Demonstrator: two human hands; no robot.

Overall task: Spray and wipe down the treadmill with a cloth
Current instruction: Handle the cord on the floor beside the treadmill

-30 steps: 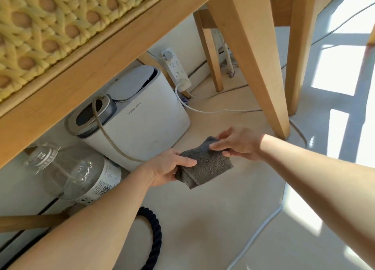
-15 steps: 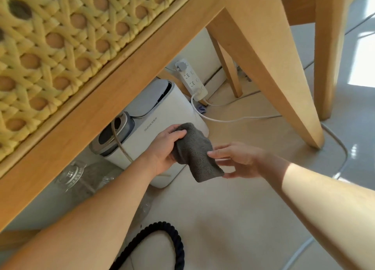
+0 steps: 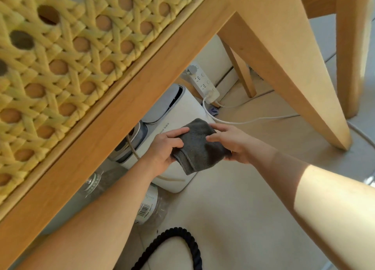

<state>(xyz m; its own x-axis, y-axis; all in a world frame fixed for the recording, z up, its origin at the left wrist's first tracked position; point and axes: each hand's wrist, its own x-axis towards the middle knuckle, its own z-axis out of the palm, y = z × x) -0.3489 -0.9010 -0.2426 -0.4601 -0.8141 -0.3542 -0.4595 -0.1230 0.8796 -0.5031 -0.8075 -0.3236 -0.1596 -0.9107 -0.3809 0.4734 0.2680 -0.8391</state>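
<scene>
A cane-panelled wooden frame (image 3: 129, 107) is filling your upper view, with a white appliance (image 3: 188, 109) sitting on the floor beneath it. In front of that, you are holding the folded grey cloth (image 3: 199, 150) in mid-air, your left hand (image 3: 164, 148) gripping its left edge and your right hand (image 3: 233, 144) clasping its right side.

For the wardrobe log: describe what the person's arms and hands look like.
Both arms are bare in view: no sleeves on the left forearm or right forearm. The left hand and right hand wear no gloves, rings, watch or bracelet. Sunlight falls across the right forearm.
</scene>
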